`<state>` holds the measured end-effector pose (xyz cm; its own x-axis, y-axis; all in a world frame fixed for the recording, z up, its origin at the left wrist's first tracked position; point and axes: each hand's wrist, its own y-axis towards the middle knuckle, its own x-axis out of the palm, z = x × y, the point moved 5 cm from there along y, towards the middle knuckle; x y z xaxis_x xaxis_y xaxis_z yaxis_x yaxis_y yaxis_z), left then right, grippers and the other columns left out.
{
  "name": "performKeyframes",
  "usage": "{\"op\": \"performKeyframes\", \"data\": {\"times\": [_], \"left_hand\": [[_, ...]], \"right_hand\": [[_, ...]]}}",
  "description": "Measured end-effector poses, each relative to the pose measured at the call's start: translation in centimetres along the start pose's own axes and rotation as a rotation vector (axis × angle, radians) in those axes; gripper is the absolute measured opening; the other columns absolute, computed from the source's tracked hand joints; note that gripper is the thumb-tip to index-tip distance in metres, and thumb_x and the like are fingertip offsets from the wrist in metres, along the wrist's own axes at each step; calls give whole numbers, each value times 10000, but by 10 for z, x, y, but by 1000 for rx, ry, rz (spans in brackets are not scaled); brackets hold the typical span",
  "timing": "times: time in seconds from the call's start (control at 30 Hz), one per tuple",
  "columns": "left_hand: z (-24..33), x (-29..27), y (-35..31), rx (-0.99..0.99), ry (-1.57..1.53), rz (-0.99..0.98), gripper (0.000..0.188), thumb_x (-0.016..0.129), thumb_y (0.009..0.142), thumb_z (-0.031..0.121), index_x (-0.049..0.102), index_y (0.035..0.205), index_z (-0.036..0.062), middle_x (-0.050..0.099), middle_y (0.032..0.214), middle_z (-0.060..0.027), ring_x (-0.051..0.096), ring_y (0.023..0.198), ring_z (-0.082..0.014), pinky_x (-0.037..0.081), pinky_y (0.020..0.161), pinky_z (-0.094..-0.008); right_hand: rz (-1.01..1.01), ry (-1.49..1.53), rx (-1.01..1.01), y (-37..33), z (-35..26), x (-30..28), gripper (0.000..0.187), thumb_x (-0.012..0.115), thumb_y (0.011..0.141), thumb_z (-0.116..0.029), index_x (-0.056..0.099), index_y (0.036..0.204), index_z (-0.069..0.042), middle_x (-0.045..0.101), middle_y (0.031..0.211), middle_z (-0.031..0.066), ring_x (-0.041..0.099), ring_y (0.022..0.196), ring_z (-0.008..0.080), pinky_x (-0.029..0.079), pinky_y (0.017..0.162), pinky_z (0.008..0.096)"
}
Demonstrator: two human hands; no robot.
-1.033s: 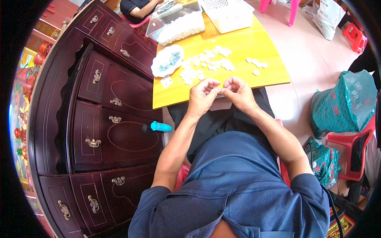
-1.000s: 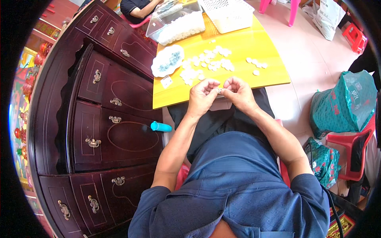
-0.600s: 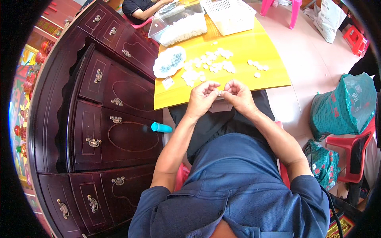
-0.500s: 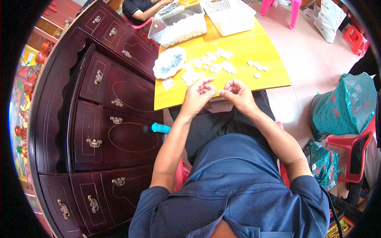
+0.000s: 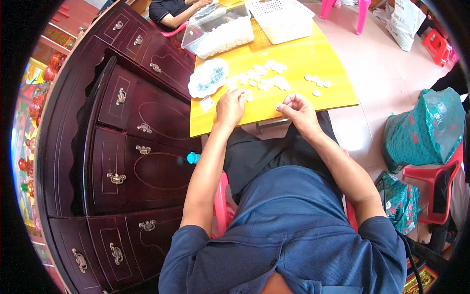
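Note:
My right hand (image 5: 300, 115) is held above the near edge of the yellow table (image 5: 323, 59). Its thumb and fingers pinch a small pale piece (image 5: 279, 107) with a dark tint, too small to name. My left hand (image 5: 230, 109) reaches over the table with its back up and fingers bent closed. It is beside the near end of scattered white round pieces (image 5: 267, 76), and whatever its fingertips hold is hidden. A white scalloped dish (image 5: 200, 82) with small dark bits in it lies left of the pieces. Near it is a small white packet (image 5: 206, 103).
A clear bin (image 5: 193, 41) full of white pieces and a white perforated basket (image 5: 293, 36) stand at the back. A dark wooden cabinet (image 5: 161, 110) lines the left. Teal bags (image 5: 416, 130) are on the right. Another person's arm (image 5: 178, 18) shows at the far left.
My left hand has moved left and away from the right hand, toward the white pieces. My right hand has shifted slightly right, still pinching the small piece.

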<state>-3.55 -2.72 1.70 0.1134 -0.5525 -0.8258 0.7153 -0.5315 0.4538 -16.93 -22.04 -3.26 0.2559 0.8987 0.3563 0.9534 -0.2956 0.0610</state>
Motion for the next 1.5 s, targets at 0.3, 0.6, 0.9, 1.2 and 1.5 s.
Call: {"op": "performKeyframes", "data": {"times": [0.3, 0.6, 0.9, 1.2, 1.5], "left_hand": [[-13, 17, 34, 51, 141, -211, 171, 716, 891, 209, 765, 1011, 98, 718, 1007, -150, 683, 990, -363, 544, 802, -478], [-1, 9, 41, -57, -98, -213, 122, 734, 880, 150, 682, 895, 40, 715, 858, -105, 701, 817, -240, 545, 715, -390], [38, -5, -19, -294, -864, -151, 187, 704, 955, 75, 703, 1122, -9, 635, 867, 42, 550, 725, -31, 466, 657, -195], [52, -3, -46, -272, -949, -223, 277, 730, 942, 30, 690, 1214, -5, 702, 998, -10, 652, 886, -70, 545, 827, -227], [59, -4, -47, -241, -865, -237, 268, 726, 937, 13, 691, 1202, -3, 705, 997, -4, 658, 889, -71, 537, 828, -223]], "right_hand": [[-31, -1, 17, -2, -6, 4, 149, 750, 932, -34, 606, 951, -67, 631, 769, -33, 564, 683, 37, 456, 640, 203], [-14, 0, 31, -3, -6, 3, 161, 757, 928, -52, 600, 958, -72, 630, 763, -34, 557, 674, 35, 429, 616, 191], [-62, 53, 41, -7, -8, 7, 145, 750, 936, -65, 611, 970, -84, 646, 776, -32, 561, 681, 34, 422, 615, 186], [-148, 89, 60, -10, -6, 16, 119, 730, 949, -49, 622, 992, -70, 655, 830, -17, 583, 722, 49, 470, 661, 204], [-135, 89, 49, -10, -8, 13, 130, 735, 948, -65, 621, 1009, -72, 670, 842, -12, 595, 726, 54, 479, 669, 204]]}}
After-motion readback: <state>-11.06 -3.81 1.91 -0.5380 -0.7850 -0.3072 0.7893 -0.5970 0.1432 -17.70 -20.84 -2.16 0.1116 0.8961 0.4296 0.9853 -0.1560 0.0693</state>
